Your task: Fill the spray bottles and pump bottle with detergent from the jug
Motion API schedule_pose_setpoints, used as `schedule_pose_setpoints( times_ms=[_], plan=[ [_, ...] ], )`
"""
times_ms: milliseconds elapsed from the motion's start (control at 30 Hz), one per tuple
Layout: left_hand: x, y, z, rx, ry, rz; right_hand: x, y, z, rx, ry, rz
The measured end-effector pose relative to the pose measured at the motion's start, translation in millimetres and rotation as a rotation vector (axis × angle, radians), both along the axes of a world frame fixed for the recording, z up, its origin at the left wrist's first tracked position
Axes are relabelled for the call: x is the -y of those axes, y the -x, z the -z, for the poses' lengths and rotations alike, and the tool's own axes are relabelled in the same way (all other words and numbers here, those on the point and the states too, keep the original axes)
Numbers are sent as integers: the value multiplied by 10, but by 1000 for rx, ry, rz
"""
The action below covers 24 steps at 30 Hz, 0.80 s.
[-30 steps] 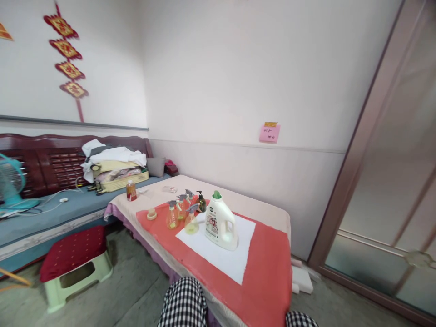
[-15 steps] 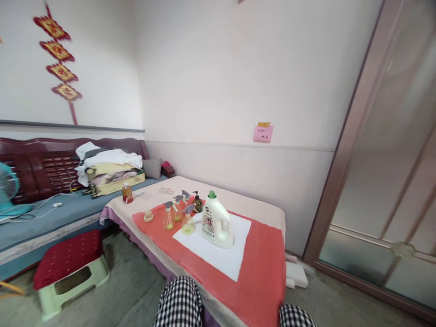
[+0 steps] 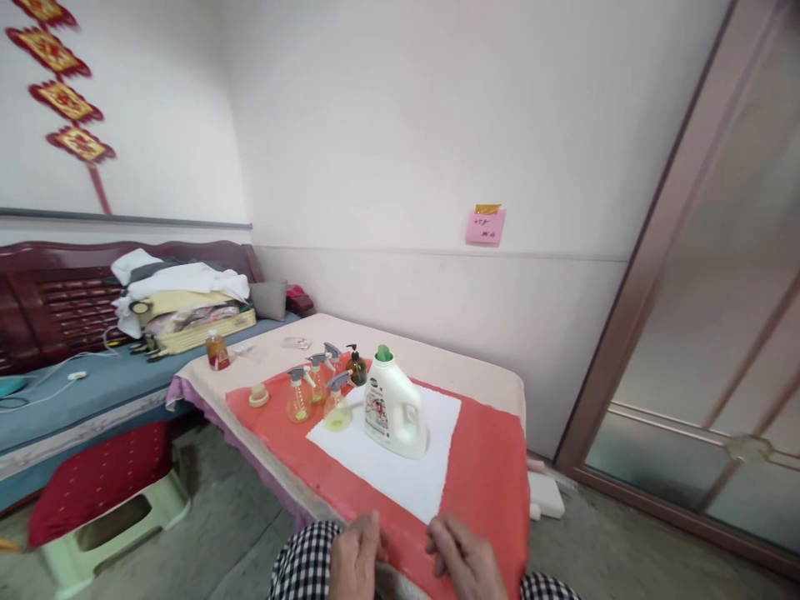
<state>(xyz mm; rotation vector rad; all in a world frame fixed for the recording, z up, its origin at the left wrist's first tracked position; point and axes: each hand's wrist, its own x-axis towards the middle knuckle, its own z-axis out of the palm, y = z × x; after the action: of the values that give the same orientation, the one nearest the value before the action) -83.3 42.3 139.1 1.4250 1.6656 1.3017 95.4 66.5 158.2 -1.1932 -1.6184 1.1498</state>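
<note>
My left hand [image 3: 357, 550] is low over the front edge of the table, beside my knee, its fingers loosely curled and holding nothing I can see. To its right, my right hand [image 3: 466, 557] hovers over the red cloth [image 3: 491, 467], fingers bent and a little apart, with nothing visible in them. Ahead of both hands a white detergent jug [image 3: 393, 412] with a green cap stands upright on a white sheet [image 3: 400, 479]. A clear spray bottle [image 3: 337, 412] with yellowish liquid is left of the jug. Several similar spray bottles [image 3: 300, 404] and a dark pump bottle [image 3: 356, 367] stand behind.
A beige roll of tape [image 3: 258, 395] and an amber bottle [image 3: 217, 352] are on the table's left side. A red-topped stool [image 3: 106, 475] stands on the floor at left. Behind it is a bed [image 3: 93, 400] with an open suitcase [image 3: 200, 329]. A glass door [image 3: 700, 333] is at right.
Both my hands have come into view at the bottom, over the table's near edge. The view has shifted slightly; the jug and bottles stand in the same places on the table.
</note>
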Motion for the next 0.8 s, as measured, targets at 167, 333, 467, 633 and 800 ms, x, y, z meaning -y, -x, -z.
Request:
schedule_pose_setpoints(
  times_ms=[167,333,467,633,800],
  plan=[
    [-127,6,-266,71,-16,-118,-211,55,-198,-133,69,99],
    [-171,-14,-21,59,62,-112,-227,105,-61,-181,190,153],
    [-201,59,108,81,110,-112,-235,58,73,-184,259,170],
    [-321,154,-24,129,104,-171,-327,-7,104,-186,254,176],
    [-537,297,-33,86,53,-181,-441,-15,220,-162,257,179]
  ],
)
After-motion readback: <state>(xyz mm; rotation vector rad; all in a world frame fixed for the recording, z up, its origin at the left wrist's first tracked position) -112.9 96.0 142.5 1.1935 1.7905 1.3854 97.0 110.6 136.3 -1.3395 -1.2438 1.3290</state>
